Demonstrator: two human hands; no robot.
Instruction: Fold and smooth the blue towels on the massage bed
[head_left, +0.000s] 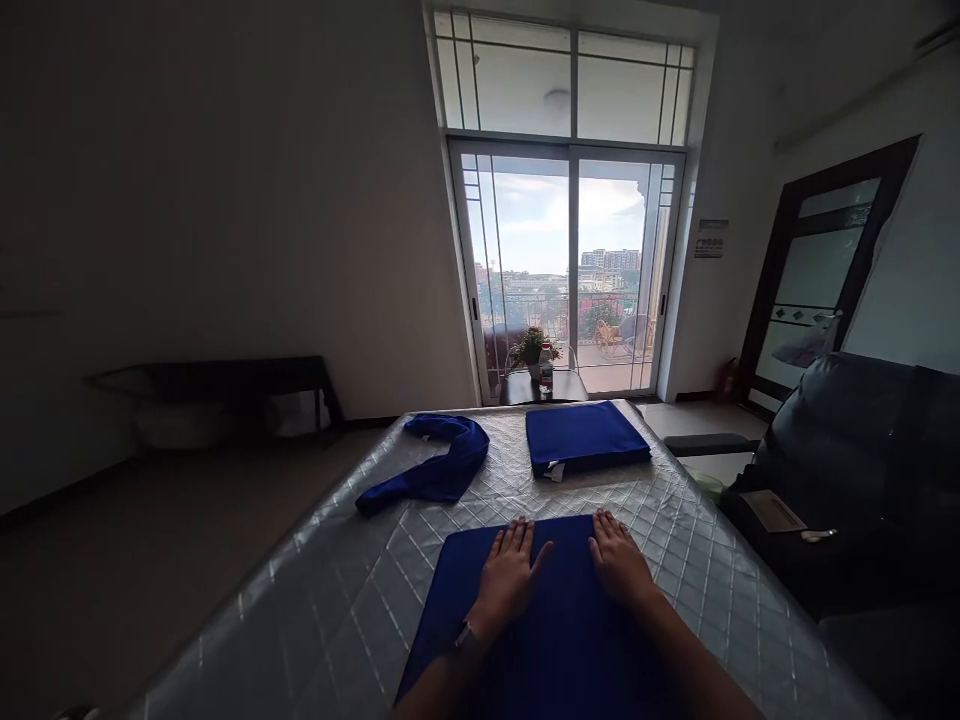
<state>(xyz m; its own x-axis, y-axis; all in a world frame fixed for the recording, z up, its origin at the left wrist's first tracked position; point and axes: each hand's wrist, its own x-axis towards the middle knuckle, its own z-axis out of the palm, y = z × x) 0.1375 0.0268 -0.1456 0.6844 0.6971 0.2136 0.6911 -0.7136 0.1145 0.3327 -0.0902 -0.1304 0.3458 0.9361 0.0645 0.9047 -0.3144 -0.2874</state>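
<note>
our left hand and right hand released and flat, palms down on a folded blue cloth, near us on the quilted silver mattress, a loose blue cloth and tagged blue bundle beyond

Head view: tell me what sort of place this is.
Probably a living room or lounge, perhaps in a home: there is a dark armchair at the right, a glass door facing a balcony, and a plant in front of that door.
</note>
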